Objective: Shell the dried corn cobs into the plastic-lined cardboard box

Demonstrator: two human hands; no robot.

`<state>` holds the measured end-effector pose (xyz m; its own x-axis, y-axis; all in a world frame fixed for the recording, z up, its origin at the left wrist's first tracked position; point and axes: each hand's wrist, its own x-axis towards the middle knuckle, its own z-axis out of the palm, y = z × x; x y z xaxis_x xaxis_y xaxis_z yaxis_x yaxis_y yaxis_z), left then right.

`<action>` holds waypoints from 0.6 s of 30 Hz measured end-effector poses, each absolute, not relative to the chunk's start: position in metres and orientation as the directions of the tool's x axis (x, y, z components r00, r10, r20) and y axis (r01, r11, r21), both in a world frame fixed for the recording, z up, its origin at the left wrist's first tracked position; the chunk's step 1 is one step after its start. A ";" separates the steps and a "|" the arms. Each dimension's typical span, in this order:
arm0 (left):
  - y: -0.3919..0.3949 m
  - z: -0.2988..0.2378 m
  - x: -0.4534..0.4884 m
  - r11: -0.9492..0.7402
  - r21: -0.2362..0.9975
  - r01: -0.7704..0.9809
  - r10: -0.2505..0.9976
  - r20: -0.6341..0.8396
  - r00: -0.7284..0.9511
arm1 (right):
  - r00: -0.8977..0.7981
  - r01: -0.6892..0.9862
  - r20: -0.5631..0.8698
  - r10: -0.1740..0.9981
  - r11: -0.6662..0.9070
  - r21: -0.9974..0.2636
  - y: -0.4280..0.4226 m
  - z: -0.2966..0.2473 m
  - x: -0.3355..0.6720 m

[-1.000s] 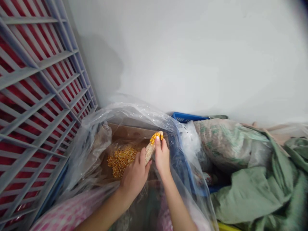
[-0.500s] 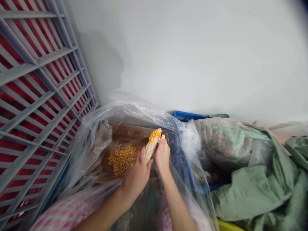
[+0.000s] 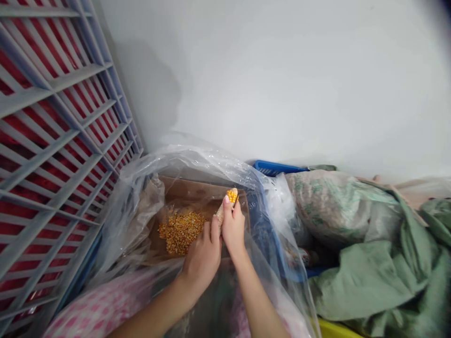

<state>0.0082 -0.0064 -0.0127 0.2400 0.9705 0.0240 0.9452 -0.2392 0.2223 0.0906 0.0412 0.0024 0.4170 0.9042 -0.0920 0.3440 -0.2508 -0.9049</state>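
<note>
Both hands grip one corn cob (image 3: 229, 198) over a cardboard box (image 3: 190, 190) wrapped in clear plastic. My left hand (image 3: 203, 259) is closed round the cob's bare lower end. Higher up, my right hand (image 3: 231, 227) is closed on it, thumb pressed just below the few yellow kernels left at the tip. A heap of loose yellow kernels (image 3: 181, 231) lies in the box, just left of the hands.
A grey slatted crate wall (image 3: 56, 141) with red behind stands at the left. A blue basket (image 3: 278, 168) holds a filled plastic bag (image 3: 327, 206). Green sacking (image 3: 380, 277) lies at the right. A white wall rises behind. Pink checked cloth (image 3: 102, 310) shows at the bottom left.
My right hand slid down the cob, then back up towards the tip. Fewer yellow kernels now show there. The left hand held steady.
</note>
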 end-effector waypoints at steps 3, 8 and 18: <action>-0.007 -0.015 0.008 -0.223 0.240 0.945 0.975 0.032 0.222 | 0.415 0.350 -0.063 0.908 -0.223 -0.910 0.041 0.001 0.091; -0.006 -0.013 0.007 -0.199 0.306 0.931 0.980 0.043 0.196 | 0.420 0.290 -0.046 0.906 -0.182 -0.940 0.041 -0.001 0.094; -0.003 -0.003 0.002 -0.211 0.617 0.758 0.973 0.059 0.223 | 0.461 -0.018 -0.129 0.878 -0.136 -0.991 0.046 0.004 0.093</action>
<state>0.0017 -0.0031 -0.0030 0.2233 0.9730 0.0588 0.7579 -0.2112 0.6172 0.0925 0.0459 0.0042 0.4606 0.8782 -0.1290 -0.0182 -0.1360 -0.9905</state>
